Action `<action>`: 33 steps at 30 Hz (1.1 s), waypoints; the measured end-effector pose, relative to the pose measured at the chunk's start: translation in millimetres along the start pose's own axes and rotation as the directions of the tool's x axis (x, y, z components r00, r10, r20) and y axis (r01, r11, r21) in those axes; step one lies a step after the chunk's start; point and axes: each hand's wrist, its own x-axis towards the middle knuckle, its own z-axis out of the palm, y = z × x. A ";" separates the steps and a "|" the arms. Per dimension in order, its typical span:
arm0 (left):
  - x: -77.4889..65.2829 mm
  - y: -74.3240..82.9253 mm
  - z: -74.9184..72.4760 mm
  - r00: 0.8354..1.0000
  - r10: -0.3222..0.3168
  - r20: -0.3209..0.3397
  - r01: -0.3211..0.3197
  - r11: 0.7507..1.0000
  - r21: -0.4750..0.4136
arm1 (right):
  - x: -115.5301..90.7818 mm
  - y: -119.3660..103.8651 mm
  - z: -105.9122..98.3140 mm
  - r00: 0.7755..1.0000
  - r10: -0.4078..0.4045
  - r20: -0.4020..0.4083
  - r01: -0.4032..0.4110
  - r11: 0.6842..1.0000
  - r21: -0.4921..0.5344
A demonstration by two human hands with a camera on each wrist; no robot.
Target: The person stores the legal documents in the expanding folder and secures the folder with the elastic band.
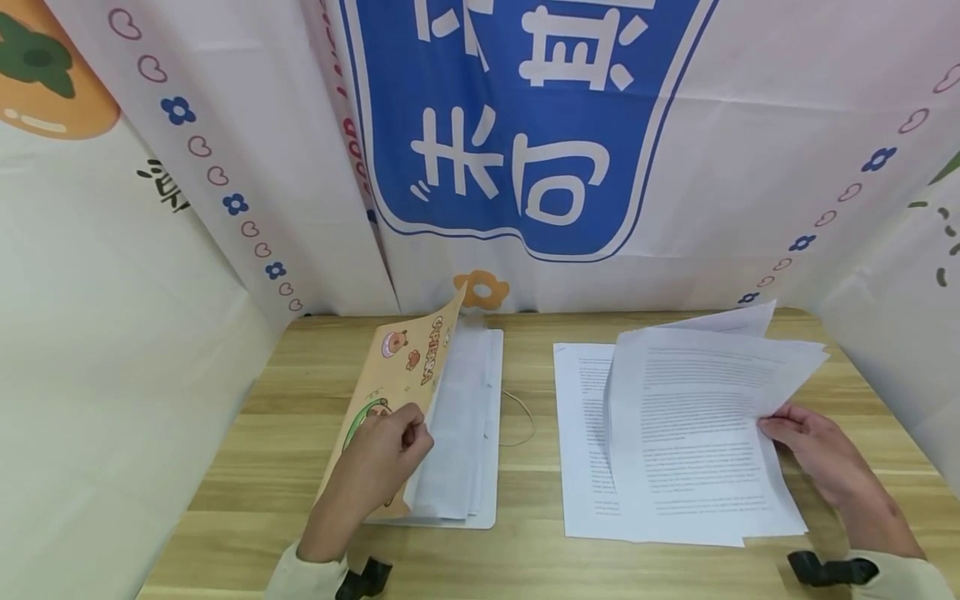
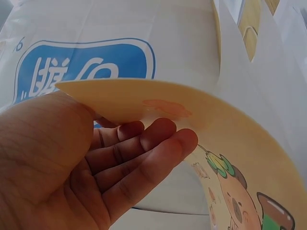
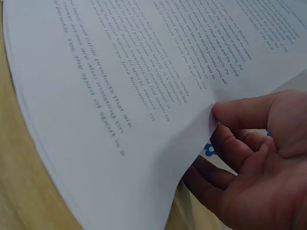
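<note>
A tan folder (image 1: 401, 354) with cartoon animals on its cover lies at left, its cover raised over white sheets (image 1: 457, 442) inside. My left hand (image 1: 378, 462) holds the cover's edge; in the left wrist view the cover (image 2: 244, 139) bends in a curve past the curled fingers, and the thumb is hidden. At right, my right hand (image 1: 817, 450) pinches the right edge of several printed sheets (image 1: 697, 417), lifting them off other printed paper (image 1: 581, 467) on the table. The right wrist view shows the thumb on the printed side of the bent sheet (image 3: 144, 143).
A thin elastic cord (image 1: 532, 421) loops out from the folder's right side onto the wooden table (image 1: 525, 492). Behind the table hangs a printed cloth (image 1: 697, 275), with cloth walls at both sides. Black wrist straps (image 1: 832, 571) sit at the cuffs.
</note>
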 end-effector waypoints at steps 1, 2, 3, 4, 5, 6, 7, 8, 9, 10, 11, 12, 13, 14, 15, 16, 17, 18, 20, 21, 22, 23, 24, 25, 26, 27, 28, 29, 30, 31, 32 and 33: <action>-0.2 -0.3 0.2 1.000 0.002 -0.002 -0.002 1.000 0.000 | 0.3 0.4 0.4 1.000 0.003 -0.003 -0.003 1.000 0.007; -0.4 -0.5 0.4 1.000 0.004 -0.005 -0.004 1.000 0.001 | 0.6 0.7 0.9 1.000 0.006 -0.008 -0.006 1.000 0.012; -0.6 -0.8 0.7 1.000 0.007 -0.009 -0.007 1.000 0.003 | 0.8 1.1 1.2 1.000 0.009 -0.013 -0.009 1.000 0.016; -0.8 -1.0 0.8 1.000 0.009 -0.011 -0.009 1.000 0.005 | 1.1 1.4 1.5 1.000 0.013 -0.017 -0.012 1.000 0.023; -0.9 -1.1 0.9 1.000 0.010 -0.013 -0.010 1.000 0.006 | 1.6 1.4 1.5 1.000 0.017 -0.024 -0.017 0.999 0.031; -1.1 -1.2 1.0 1.000 0.012 -0.015 -0.012 1.000 0.007 | 2.2 1.7 1.7 0.999 0.019 -0.030 -0.017 0.999 0.039; -1.2 -1.3 1.0 1.000 0.011 -0.016 -0.011 1.000 0.007 | 2.7 2.0 1.8 0.999 0.021 -0.033 -0.020 0.999 0.045; -1.4 -1.3 1.0 1.000 0.011 -0.016 -0.011 1.000 0.008 | 3.1 2.1 1.8 0.999 0.025 -0.035 -0.023 0.998 0.053; -1.5 -1.4 1.1 1.000 0.011 -0.017 -0.011 1.000 0.008 | 3.5 2.3 1.9 0.999 0.028 -0.037 -0.025 0.998 0.061; -1.5 -1.4 1.2 1.000 0.011 -0.016 -0.011 1.000 0.008 | 3.8 2.6 1.9 0.999 0.032 -0.035 -0.029 0.997 0.070; -1.5 -1.5 1.2 1.000 0.012 -0.016 -0.012 1.000 0.008 | 4.2 2.8 1.7 0.999 0.038 -0.035 -0.035 0.996 0.076; -1.4 -1.5 1.2 1.000 0.012 -0.015 -0.012 1.000 0.008 | 4.4 3.0 1.8 0.999 0.041 -0.031 -0.039 0.996 0.081; -1.4 -1.5 1.3 1.000 0.012 -0.015 -0.012 1.000 0.008 | 4.4 3.2 1.8 0.999 0.045 -0.028 -0.042 0.996 0.084; -1.3 -1.5 1.3 1.000 0.012 -0.014 -0.012 1.000 0.008 | 4.3 3.2 1.7 0.999 0.048 -0.025 -0.046 0.995 0.088; -1.2 -1.5 1.4 1.000 0.012 -0.013 -0.012 1.000 0.008 | 4.4 3.2 1.5 0.998 0.052 -0.024 -0.050 0.995 0.090; -1.1 -1.5 1.4 1.000 0.011 -0.012 -0.011 1.000 0.007 | 4.5 3.2 1.3 0.998 0.057 -0.021 -0.054 0.994 0.094; -0.9 -1.5 1.4 1.000 0.010 -0.010 -0.010 1.000 0.005 | 4.5 3.0 1.1 0.998 0.060 -0.019 -0.058 0.993 0.098; -0.8 -1.5 1.4 1.000 0.008 -0.007 -0.008 1.000 0.003 | 4.1 2.7 1.1 0.998 0.060 -0.014 -0.058 0.993 0.106; -0.7 -1.5 1.6 1.000 0.006 -0.004 -0.006 1.000 0.000 | 3.4 2.4 0.6 0.998 0.064 -0.012 -0.062 0.991 0.118; -0.6 -1.4 1.7 1.000 0.006 -0.003 -0.006 1.000 0.000 | 3.2 2.3 0.7 0.998 0.068 -0.014 -0.066 0.990 0.123; -0.6 -1.4 1.7 1.000 0.007 -0.002 -0.007 1.000 -0.001 | 2.7 2.0 0.9 0.997 0.071 -0.017 -0.068 0.990 0.127; -0.6 -1.4 1.8 1.000 0.009 -0.002 -0.009 1.000 -0.001 | 2.3 1.6 1.3 0.997 0.076 -0.020 -0.073 0.989 0.132; -0.5 -1.4 1.8 1.000 0.012 -0.002 -0.012 1.000 -0.001 | 1.9 1.3 1.6 0.997 0.080 -0.022 -0.076 0.987 0.138; -0.5 -1.4 1.8 1.000 0.015 -0.003 -0.015 1.000 0.000 | 1.9 1.0 1.8 0.996 0.084 -0.028 -0.080 0.987 0.139; -0.4 -1.3 1.9 1.000 0.020 -0.006 -0.020 1.000 0.002 | 1.6 0.3 2.0 0.995 0.091 -0.031 -0.086 0.987 0.133; -0.4 -1.3 1.9 1.000 0.024 -0.009 -0.024 1.000 0.003 | 1.4 -0.8 2.4 0.995 0.099 -0.033 -0.094 0.989 0.118; -0.3 -1.2 2.0 1.000 0.026 -0.010 -0.026 1.000 0.004 | 1.3 -1.4 2.3 0.995 0.101 -0.028 -0.097 0.990 0.104; -0.2 -1.1 2.0 1.000 0.029 -0.012 -0.029 1.000 0.006 | 1.2 -1.9 2.3 0.995 0.102 -0.022 -0.100 0.991 0.088; -0.1 -1.0 2.0 0.999 0.029 -0.013 -0.029 1.000 0.006 | 1.1 -2.3 2.3 0.995 0.100 -0.014 -0.099 0.993 0.068; 0.0 -1.0 2.1 0.999 0.030 -0.014 -0.030 1.000 0.007 | 0.9 -2.8 2.2 0.995 0.098 -0.006 -0.097 0.994 0.045; 0.1 -0.9 2.2 0.999 0.031 -0.014 -0.031 0.999 0.007 | 0.5 -3.3 2.1 0.995 0.097 0.004 -0.097 0.995 0.026; 0.1 -0.9 2.2 1.000 0.029 -0.012 -0.029 1.000 0.005 | 0.3 -3.3 2.0 0.996 0.093 0.012 -0.093 0.996 0.011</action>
